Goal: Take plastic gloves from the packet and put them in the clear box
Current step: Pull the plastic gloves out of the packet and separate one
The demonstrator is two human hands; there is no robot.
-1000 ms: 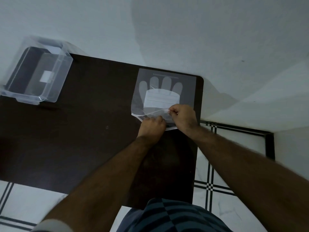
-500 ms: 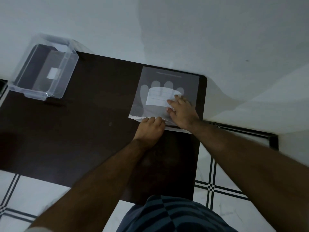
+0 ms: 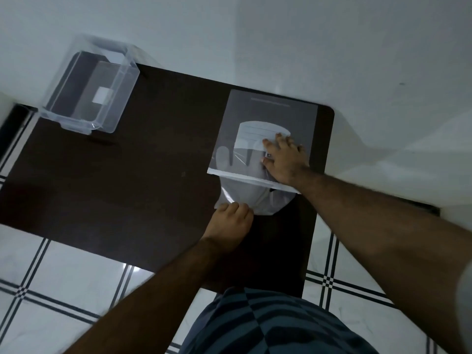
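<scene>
- the right hand (image 3: 286,159) lies over the packet (image 3: 268,123), so the label's lower right corner is covered
- left hand (image 3: 231,221) hides the near edge of the glove (image 3: 252,198) it pinches, fingertips curled under, can't see them
- print on the packet's label is way too small to read
- both forearms run off the bottom and right edges
- worktop (image 3: 127,175) left corner is cut off by the frame

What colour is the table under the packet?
Very dark brown, almost black. The table shows best in the head view, the only one.

Head-worn view, steeply downward, near.
</scene>
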